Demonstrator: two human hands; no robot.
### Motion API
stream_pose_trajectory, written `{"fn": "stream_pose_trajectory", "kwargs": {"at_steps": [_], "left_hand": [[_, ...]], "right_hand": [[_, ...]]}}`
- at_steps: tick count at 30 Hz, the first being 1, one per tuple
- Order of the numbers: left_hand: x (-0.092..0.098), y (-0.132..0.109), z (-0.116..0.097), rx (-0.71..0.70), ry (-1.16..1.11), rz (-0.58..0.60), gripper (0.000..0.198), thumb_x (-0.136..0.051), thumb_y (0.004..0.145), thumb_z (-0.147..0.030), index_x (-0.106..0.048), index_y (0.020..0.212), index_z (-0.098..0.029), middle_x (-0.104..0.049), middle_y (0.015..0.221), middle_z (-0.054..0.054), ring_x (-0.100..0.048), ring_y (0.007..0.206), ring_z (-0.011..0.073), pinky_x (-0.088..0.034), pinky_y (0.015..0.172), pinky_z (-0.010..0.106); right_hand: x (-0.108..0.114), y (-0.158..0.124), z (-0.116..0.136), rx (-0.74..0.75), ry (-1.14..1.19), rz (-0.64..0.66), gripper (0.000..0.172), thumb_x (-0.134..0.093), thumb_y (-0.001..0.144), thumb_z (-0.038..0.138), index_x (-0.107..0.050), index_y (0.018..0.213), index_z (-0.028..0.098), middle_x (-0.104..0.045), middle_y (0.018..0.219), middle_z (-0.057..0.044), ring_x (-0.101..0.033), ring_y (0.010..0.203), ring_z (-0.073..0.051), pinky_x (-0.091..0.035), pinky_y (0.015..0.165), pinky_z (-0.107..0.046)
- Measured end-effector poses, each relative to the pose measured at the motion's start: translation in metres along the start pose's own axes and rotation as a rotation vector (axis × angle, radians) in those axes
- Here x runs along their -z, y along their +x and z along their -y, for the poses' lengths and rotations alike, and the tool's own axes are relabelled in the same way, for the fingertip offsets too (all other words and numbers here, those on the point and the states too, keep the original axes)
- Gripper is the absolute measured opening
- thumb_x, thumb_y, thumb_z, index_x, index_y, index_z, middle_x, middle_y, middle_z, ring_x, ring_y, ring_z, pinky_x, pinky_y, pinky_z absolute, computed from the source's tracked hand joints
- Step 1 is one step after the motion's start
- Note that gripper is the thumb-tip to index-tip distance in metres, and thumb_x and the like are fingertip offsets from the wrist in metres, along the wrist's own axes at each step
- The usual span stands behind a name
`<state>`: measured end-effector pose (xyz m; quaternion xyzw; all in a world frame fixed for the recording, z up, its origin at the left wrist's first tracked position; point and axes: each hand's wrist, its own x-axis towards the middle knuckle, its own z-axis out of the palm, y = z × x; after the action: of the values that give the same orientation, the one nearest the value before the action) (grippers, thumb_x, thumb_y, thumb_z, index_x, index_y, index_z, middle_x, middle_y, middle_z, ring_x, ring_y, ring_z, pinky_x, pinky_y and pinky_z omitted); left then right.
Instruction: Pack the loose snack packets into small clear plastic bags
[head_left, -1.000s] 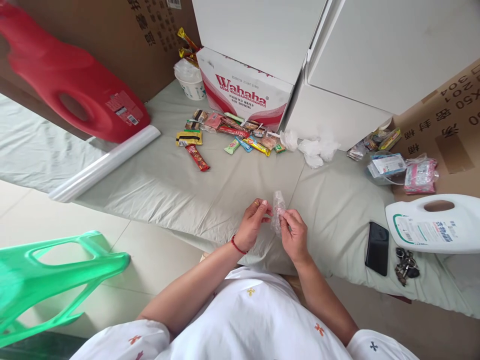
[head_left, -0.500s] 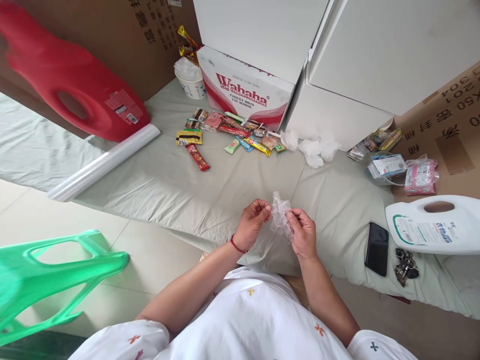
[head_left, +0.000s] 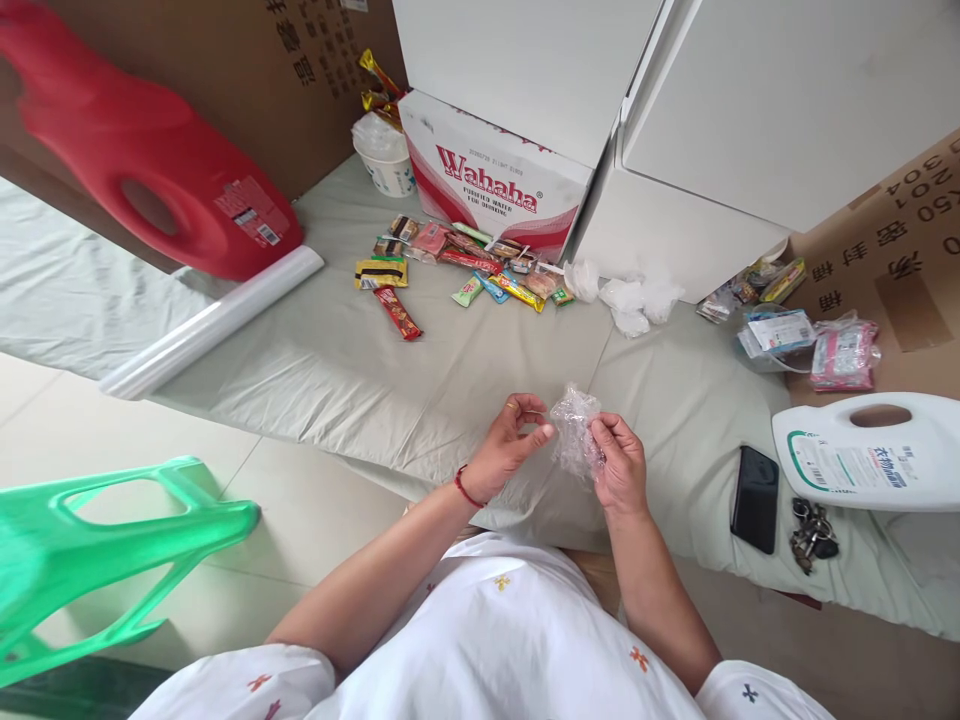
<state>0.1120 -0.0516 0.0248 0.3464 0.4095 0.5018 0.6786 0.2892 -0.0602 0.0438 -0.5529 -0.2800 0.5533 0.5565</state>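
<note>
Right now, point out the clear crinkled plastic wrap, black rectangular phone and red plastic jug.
Clear crinkled plastic wrap (head_left: pixel 576 436), head view: middle of sheet.
Black rectangular phone (head_left: pixel 755 499), head view: middle of upper face.
Red plastic jug (head_left: pixel 169 145), head view: body, above the handle opening.

I was in what looked like a home: on a wrinkled sheet (head_left: pixel 450 370) were wrapped snacks (head_left: pixel 465 261) at twelve o'clock, a red jug (head_left: pixel 187 150) at ten, a white laundry bottle (head_left: pixel 877 455) at three; a green stool (head_left: pixel 37 555) stood at eight.
</note>
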Motion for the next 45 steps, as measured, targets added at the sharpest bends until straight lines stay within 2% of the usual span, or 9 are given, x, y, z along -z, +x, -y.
{"fn": "stream_pose_trajectory", "kwargs": {"at_steps": [3, 9, 15, 23, 30, 35, 38, 41, 45], "left_hand": [[-0.009, 0.003, 0.006, 0.011, 0.025, 0.037, 0.059, -0.090, 0.073, -0.044, -0.061, 0.119, -0.022, -0.061, 0.128, 0.009, -0.061, 0.107, 0.0209, -0.052, 0.086, 0.032], [-0.020, 0.010, 0.007, -0.099, 0.206, -0.057, 0.033, -0.071, 0.090, -0.050, -0.063, 0.086, -0.018, -0.063, 0.081, 0.001, -0.055, 0.074, 0.0131, -0.045, 0.072, 0.027], [-0.018, 0.003, 0.009, -0.212, 0.466, -0.155, 0.026, -0.057, 0.098, -0.046, -0.059, 0.093, -0.020, -0.055, 0.066, -0.004, -0.047, 0.060, 0.0125, -0.038, 0.062, 0.026], [0.004, 0.004, 0.001, -0.198, 0.487, -0.291, 0.048, -0.052, 0.096, -0.066, -0.056, 0.077, -0.021, -0.038, 0.059, -0.006, -0.034, 0.056, 0.0118, -0.030, 0.057, 0.027], [0.032, 0.012, -0.006, 0.096, 0.156, -0.215, 0.052, -0.065, 0.085, -0.070, -0.056, 0.072, -0.021, -0.030, 0.052, -0.009, -0.023, 0.046, 0.0083, -0.017, 0.047, 0.026], [0.050, 0.011, -0.018, 0.233, 0.056, -0.221, 0.049, -0.070, 0.084, -0.067, -0.057, 0.072, -0.021, -0.028, 0.047, -0.009, -0.020, 0.039, 0.0068, -0.010, 0.043, 0.027], [0.053, 0.008, -0.021, 0.227, 0.021, -0.238, 0.051, -0.071, 0.083, -0.068, -0.058, 0.070, -0.021, -0.031, 0.048, -0.008, -0.024, 0.039, 0.0065, -0.013, 0.042, 0.026], [0.050, 0.007, -0.021, 0.219, 0.002, -0.234, 0.053, -0.067, 0.085, -0.071, -0.060, 0.069, -0.020, -0.030, 0.046, -0.008, -0.024, 0.038, 0.0068, -0.015, 0.042, 0.026], [0.045, 0.010, -0.017, 0.252, -0.016, -0.240, 0.055, -0.063, 0.087, -0.074, -0.058, 0.070, -0.021, -0.030, 0.043, -0.009, -0.023, 0.037, 0.0069, -0.015, 0.041, 0.026]], "right_hand": [[-0.002, -0.003, -0.006, 0.019, -0.018, 0.048, 0.034, -0.089, 0.071, 0.052, -0.072, 0.082, 0.024, -0.062, 0.071, 0.002, -0.050, 0.061, -0.011, -0.042, 0.058, -0.025], [0.001, -0.006, -0.010, 0.095, -0.073, 0.238, 0.044, -0.072, 0.088, 0.065, -0.075, 0.099, 0.023, -0.062, 0.077, 0.000, -0.051, 0.067, -0.013, -0.042, 0.062, -0.026], [-0.007, -0.002, -0.003, 0.149, -0.170, 0.087, 0.033, -0.081, 0.084, 0.054, -0.072, 0.082, 0.022, -0.059, 0.072, 0.002, -0.047, 0.064, -0.010, -0.039, 0.059, -0.023], [-0.002, 0.005, 0.008, -0.012, 0.050, 0.028, 0.040, -0.091, 0.069, 0.051, -0.067, 0.073, 0.020, -0.058, 0.073, 0.002, -0.043, 0.057, -0.006, -0.035, 0.050, -0.018], [0.031, 0.019, 0.014, -0.048, 0.001, -0.065, 0.042, -0.094, 0.063, 0.049, -0.067, 0.074, 0.020, -0.058, 0.069, 0.003, -0.043, 0.057, -0.006, -0.032, 0.046, -0.017], [0.064, 0.037, 0.008, -0.018, -0.207, -0.142, 0.047, -0.091, 0.061, 0.056, -0.067, 0.077, 0.019, -0.057, 0.069, 0.002, -0.043, 0.057, -0.008, -0.032, 0.046, -0.019], [0.078, 0.042, 0.004, 0.173, -0.489, -0.274, 0.048, -0.081, 0.071, 0.062, -0.068, 0.085, 0.019, -0.061, 0.078, -0.001, -0.049, 0.063, -0.012, -0.041, 0.053, -0.025], [0.075, 0.029, 0.007, 0.523, -0.736, -0.297, 0.038, -0.070, 0.089, 0.056, -0.067, 0.101, 0.020, -0.066, 0.095, -0.006, -0.059, 0.077, -0.017, -0.052, 0.071, -0.033], [0.040, -0.010, 0.007, 0.916, -0.928, 0.167, 0.039, -0.072, 0.093, 0.045, -0.063, 0.125, 0.024, -0.065, 0.116, -0.011, -0.063, 0.103, -0.025, -0.055, 0.094, -0.045]]}}
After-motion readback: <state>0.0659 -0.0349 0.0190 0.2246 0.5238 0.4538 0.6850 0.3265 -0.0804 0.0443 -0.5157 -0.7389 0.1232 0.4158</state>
